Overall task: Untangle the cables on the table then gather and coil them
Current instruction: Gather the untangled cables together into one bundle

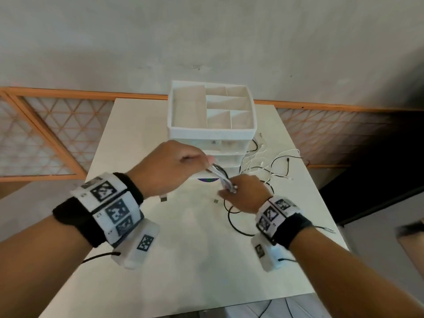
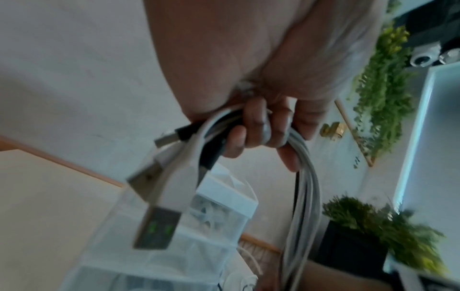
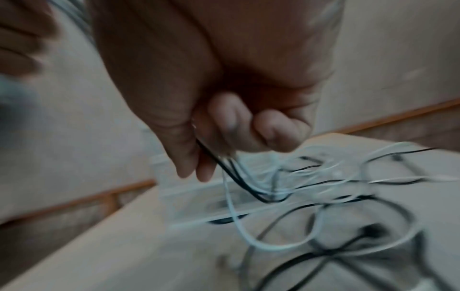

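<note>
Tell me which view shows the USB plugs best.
Left wrist: the USB plugs hang close below the left hand, metal ends visible though blurred. In the head view the hands hide most; small connectors show on the table. The right wrist shows only blurred cables.

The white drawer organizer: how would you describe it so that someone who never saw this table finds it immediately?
Look at the white table, at its far edge by the wall. The white drawer organizer stands there, beyond both hands, with loose cables beside it. It is the only boxy thing: open compartments on top, clear drawers below.
</note>
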Tool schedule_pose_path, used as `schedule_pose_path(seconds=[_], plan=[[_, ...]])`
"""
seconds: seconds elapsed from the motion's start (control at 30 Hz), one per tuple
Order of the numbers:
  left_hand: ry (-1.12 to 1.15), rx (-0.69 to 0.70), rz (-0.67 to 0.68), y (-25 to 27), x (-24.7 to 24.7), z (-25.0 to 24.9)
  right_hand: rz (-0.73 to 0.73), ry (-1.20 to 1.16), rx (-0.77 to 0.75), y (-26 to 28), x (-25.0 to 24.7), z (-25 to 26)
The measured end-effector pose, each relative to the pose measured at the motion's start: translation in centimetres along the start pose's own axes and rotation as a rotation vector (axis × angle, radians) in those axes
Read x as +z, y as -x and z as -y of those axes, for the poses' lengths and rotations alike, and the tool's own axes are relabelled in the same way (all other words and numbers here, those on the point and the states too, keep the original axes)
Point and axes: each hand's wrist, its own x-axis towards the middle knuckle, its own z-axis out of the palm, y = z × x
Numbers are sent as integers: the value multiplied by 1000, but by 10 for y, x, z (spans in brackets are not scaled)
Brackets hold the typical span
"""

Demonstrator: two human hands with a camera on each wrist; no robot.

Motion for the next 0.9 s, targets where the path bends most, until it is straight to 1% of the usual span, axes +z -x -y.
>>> schedule_pose_path(seconds=[0.03, 0.07, 0.1, 0.13, 0.17, 0.2, 0.23, 0.27, 0.3, 0.33, 0.37, 0.4, 0.43, 0.47, 0.5, 0.53, 0.57, 0.6, 0.63, 0.7, 0.83, 0.9], plan=[[53, -12, -26, 2, -6, 2, 18, 38, 65, -5, -9, -12], [70, -30, -26, 4, -12, 3, -11, 51, 125, -10, -22, -23], [22, -52, 6, 5, -15, 9, -116, 12, 180, -13, -37, -32], [-76, -82, 73, 7, -16, 15, -278, -80, 216, -15, -52, -40], [-204, -116, 154, 7, -13, 25, -449, -191, 201, -18, -63, -44], [-323, -157, 217, 6, -7, 35, -532, -289, 145, -22, -71, -46], [-389, -196, 228, 6, 0, 46, -512, -368, 76, -23, -75, -44], [-396, -236, 183, 6, 8, 55, -425, -413, 17, -22, -73, -42], [-362, -274, 105, 5, 14, 61, -338, -422, -19, -22, -65, -44], [-319, -303, 14, 5, 19, 63, -298, -414, -16, -21, -53, -48], [-260, -322, -64, 3, 22, 64, -306, -395, 20, -18, -39, -54], [-208, -340, -110, 1, 25, 64, -330, -364, 100, -16, -24, -61], [-167, -354, -124, -2, 27, 64, -316, -307, 199, -13, -8, -70], [-131, -360, -133, -5, 28, 63, -219, -205, 292, -11, 10, -78], [-94, -361, -145, -9, 29, 61, -70, -85, 351, -8, 27, -85], [-57, -360, -154, -13, 31, 61, 77, -2, 372, -6, 42, -89], [-27, -358, -161, -16, 32, 60, 183, 35, 364, -5, 56, -89], [-13, -356, -162, -19, 34, 60, 237, 46, 341, -4, 66, -86], [-4, -357, -158, -20, 36, 59, 248, 47, 305, -4, 75, -81], [19, -362, -146, -22, 40, 61, 244, 78, 208, -4, 86, -64], [37, -365, -142, -21, 42, 60, 290, 158, -44, 8, 110, -22], [5, -349, -116, -19, 40, 55, 254, 165, -119, 11, 124, -6]])
